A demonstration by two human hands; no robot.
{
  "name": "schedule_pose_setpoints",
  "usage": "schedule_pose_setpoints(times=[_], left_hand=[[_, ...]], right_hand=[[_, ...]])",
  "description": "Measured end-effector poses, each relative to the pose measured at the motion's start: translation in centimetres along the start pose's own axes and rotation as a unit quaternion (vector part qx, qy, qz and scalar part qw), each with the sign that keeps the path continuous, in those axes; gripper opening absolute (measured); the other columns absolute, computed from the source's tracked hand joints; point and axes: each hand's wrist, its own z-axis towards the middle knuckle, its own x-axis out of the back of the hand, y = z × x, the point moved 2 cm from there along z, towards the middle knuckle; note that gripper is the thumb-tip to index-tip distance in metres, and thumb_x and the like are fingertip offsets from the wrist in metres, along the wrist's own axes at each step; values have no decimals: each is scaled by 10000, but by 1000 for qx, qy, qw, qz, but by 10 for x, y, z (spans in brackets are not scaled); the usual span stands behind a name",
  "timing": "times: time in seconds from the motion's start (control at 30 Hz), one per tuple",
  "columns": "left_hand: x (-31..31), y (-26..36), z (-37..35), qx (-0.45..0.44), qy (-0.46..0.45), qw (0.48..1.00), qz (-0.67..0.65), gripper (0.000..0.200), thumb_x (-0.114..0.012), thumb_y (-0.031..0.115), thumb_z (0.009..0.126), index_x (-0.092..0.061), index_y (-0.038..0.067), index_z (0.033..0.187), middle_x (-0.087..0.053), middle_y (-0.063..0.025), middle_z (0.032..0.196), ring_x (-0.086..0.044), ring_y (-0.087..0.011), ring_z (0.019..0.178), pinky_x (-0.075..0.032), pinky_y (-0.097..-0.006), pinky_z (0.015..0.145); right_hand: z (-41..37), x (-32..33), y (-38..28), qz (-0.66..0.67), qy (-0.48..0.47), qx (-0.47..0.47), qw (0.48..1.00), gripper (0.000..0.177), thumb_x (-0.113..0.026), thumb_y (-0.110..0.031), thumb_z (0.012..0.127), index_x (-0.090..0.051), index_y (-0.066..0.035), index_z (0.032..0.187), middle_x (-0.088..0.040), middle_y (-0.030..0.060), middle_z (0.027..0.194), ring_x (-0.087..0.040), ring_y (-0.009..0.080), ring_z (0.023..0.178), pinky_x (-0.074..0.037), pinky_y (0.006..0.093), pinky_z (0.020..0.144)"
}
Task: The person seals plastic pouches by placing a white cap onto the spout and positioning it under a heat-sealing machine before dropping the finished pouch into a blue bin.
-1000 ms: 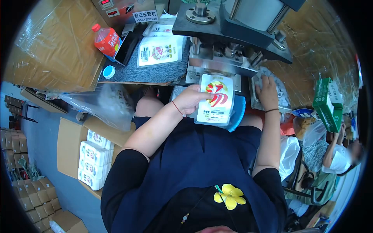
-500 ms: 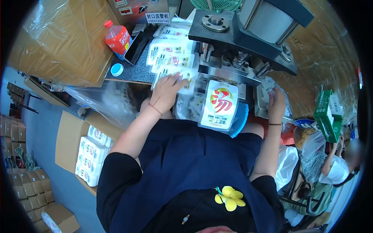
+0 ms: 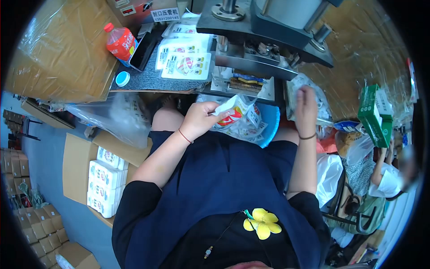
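My left hand [image 3: 201, 121] is closed on a white pouch with red print [image 3: 233, 115], held tilted over a blue basket [image 3: 271, 121] between my knees. Several more printed pouches lie in that basket. My right hand [image 3: 306, 106] is raised over a clear tray [image 3: 323, 107] of small pale items, its fingers pressed together; what they hold, if anything, is too small to name. Ahead stands a metal press [image 3: 255, 65], with a plate below its bar. Flat white pouches [image 3: 186, 66] overlap on the dark tabletop to its left.
A red-labelled bottle [image 3: 122, 45], a dark phone-like object [image 3: 142, 51] and a blue-lidded jar [image 3: 122, 79] stand at the back left. An open carton [image 3: 80, 168] of packed pouches is at my left. At far right, a person [image 3: 385, 179] is near a green box [image 3: 375, 116].
My left hand has moved from the tabletop pouches to the basket and taken hold of a pouch. The large printed pouch no longer lies in front of the press. My right hand's fingers have come together.
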Motion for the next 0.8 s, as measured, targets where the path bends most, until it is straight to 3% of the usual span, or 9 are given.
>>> schedule_pose_setpoints(times=[0.07, 0.13, 0.23, 0.4, 0.5, 0.53, 0.63, 0.67, 0.8], left_hand=[[-15, -4, 0, 14, -32, 999, 8, 329, -779, 289, 923, -755, -26, 1015, -727, -78, 789, -608, -63, 697, -497, -261, 656], [-29, -5, -1, 19, -73, 997, -12, 324, -766, 295, 939, -754, -19, 1019, -739, -64, 819, -619, -55, 731, -511, -257, 682], [-45, 4, -5, 60, -125, 984, -109, 330, -741, 304, 965, -751, -18, 1037, -748, -46, 856, -629, -52, 774, -527, -255, 714], [-63, 7, -18, 148, -236, 908, -312, 361, -644, 271, 1033, -676, -44, 1205, -737, -80, 1108, -681, -110, 976, -546, -279, 896], [-72, 5, -19, 173, -268, 880, -352, 330, -665, 231, 1020, -677, -37, 1211, -733, -85, 1138, -682, -117, 1009, -544, -284, 909], [-73, 2, -17, 195, -279, 869, -359, 317, -693, 165, 990, -664, -26, 1241, -724, -88, 1173, -681, -138, 1055, -541, -300, 935], [-67, -6, -8, 190, -248, 882, -352, 329, -708, 93, 963, -647, -23, 1265, -711, -107, 1226, -687, -145, 1069, -539, -328, 973], [-63, -6, -3, 174, -230, 883, -372, 335, -705, 78, 955, -644, -15, 1271, -716, -110, 1217, -690, -156, 1080, -543, -342, 975], [-45, -10, 28, 176, -168, 887, -391, 346, -698, 50, 931, -641, -37, 1261, -726, -122, 1173, -724, -195, 1015, -584, -352, 906]], right_hand=[[-4, -9, -31, 211, -119, 6, 970, 165, -570, -139, 1029, -661, -6, 1069, -668, 110, 950, -640, 201, 856, -509, 315, 792], [-4, -12, -56, 308, -129, -25, 942, 135, -641, -112, 991, -667, 11, 1040, -683, 56, 895, -638, 144, 804, -514, 297, 730], [0, -25, -69, 278, -170, 33, 945, 174, -719, -146, 940, -688, 2, 1027, -727, 118, 939, -702, 219, 827, -546, 319, 750], [6, -4, -54, 198, -319, 50, 925, 188, -599, -165, 1011, -692, -7, 1050, -724, 147, 970, -703, 309, 913, -543, 362, 812], [5, -5, -51, 206, -330, 82, 918, 200, -596, -170, 1013, -694, -17, 1095, -725, 161, 1003, -701, 327, 917, -546, 373, 821], [5, -3, -50, 184, -283, 98, 936, 251, -558, -189, 1043, -687, -10, 1162, -730, 143, 1018, -701, 272, 953, -531, 351, 853], [8, 5, -27, 148, -150, 12, 977, 284, -538, -200, 1057, -675, -14, 1222, -735, 132, 1006, -701, 245, 967, -528, 346, 858], [7, 9, -17, 133, -156, -33, 978, 268, -526, -199, 1066, -673, -3, 1175, -694, 103, 889, -666, 210, 871, -511, 330, 798], [-4, 4, -12, 179, -148, -43, 972, 171, -570, -158, 1036, -636, -6, 994, -570, 73, 780, -550, 197, 693, -462, 325, 673]])
